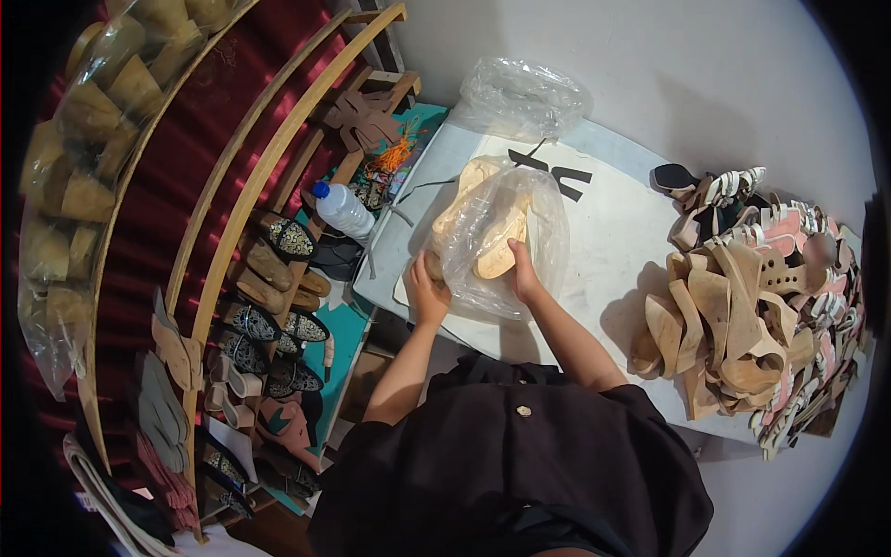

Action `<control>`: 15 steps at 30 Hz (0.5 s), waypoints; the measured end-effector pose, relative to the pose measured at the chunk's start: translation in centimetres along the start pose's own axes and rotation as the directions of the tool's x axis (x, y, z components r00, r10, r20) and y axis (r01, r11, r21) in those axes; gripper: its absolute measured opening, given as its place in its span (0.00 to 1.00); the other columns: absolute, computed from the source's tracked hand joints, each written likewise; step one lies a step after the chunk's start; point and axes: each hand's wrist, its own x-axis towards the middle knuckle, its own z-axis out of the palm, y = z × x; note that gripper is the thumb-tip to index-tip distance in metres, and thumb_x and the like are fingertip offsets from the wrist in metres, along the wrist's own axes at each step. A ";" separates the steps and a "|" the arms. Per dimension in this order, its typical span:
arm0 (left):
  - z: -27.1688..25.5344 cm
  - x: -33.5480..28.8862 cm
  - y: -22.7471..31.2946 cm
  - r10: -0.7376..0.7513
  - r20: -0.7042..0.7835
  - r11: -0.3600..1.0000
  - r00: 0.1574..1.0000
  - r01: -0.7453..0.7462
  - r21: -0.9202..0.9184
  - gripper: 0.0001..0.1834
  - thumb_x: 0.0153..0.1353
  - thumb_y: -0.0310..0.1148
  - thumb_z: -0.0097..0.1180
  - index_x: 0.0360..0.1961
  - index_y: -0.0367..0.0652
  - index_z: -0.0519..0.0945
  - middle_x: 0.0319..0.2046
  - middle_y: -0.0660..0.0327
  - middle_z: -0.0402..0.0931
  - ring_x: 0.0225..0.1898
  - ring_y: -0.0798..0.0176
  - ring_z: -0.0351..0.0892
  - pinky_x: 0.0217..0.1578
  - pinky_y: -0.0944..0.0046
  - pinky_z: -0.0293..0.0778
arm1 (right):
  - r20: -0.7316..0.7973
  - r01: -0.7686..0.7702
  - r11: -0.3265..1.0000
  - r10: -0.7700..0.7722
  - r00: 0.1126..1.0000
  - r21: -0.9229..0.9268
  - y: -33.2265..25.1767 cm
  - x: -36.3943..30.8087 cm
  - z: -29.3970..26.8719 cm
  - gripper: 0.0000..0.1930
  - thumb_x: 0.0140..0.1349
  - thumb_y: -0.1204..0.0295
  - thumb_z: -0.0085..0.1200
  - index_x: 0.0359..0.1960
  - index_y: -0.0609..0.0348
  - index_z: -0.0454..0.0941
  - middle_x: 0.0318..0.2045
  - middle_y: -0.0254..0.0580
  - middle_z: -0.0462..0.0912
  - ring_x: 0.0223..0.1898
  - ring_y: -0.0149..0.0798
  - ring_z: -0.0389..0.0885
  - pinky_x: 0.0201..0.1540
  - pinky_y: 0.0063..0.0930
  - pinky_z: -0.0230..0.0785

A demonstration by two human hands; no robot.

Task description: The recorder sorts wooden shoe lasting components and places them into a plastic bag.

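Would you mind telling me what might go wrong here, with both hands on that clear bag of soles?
1. The clear plastic bag looks thin and full of tan soles; it may tear or spill if lifted by the left hand and right hand.
2. The heap of sandals and soles at the table edge seems loosely stacked; a nudge could topple it.
3. The water bottle lies by the table edge and might roll.

The crinkled clear plastic bag (506, 241) under my left hand (427, 295) and right hand (522, 274) is glossy, and the pale tan shoe soles (497, 246) inside it look matt and smooth. The white surface (613, 251) beneath the bag looks matt, scuffed and stained.
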 end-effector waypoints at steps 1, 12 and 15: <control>-0.2 -0.1 -0.4 0.024 0.030 0.999 0.999 -0.025 0.021 0.41 0.43 0.23 0.57 0.61 0.38 0.55 0.53 0.46 0.61 0.57 0.41 0.59 0.58 0.52 0.57 | -0.001 0.001 1.000 -0.001 1.000 0.005 0.0 0.0 -0.1 0.31 0.59 0.54 0.44 0.59 0.63 0.60 0.56 0.42 0.67 0.59 0.36 0.62 0.62 0.28 0.47; 0.9 0.3 0.4 -0.094 0.016 0.995 0.995 0.094 0.020 0.36 0.43 0.25 0.61 0.56 0.36 0.62 0.48 0.47 0.69 0.53 0.46 0.66 0.54 0.58 0.61 | 0.016 -0.096 0.994 0.096 0.995 0.041 -1.2 1.0 1.4 0.32 0.58 0.57 0.42 0.61 0.64 0.57 0.58 0.42 0.66 0.59 0.40 0.63 0.61 0.31 0.49; 0.8 -0.2 -0.2 -0.059 -0.011 0.996 0.998 0.059 0.066 0.37 0.43 0.26 0.61 0.57 0.36 0.60 0.52 0.47 0.65 0.54 0.48 0.65 0.54 0.58 0.61 | 0.047 -0.123 0.991 0.121 0.992 0.043 -1.4 1.2 1.8 0.33 0.58 0.58 0.43 0.61 0.67 0.55 0.57 0.46 0.67 0.57 0.41 0.66 0.60 0.29 0.52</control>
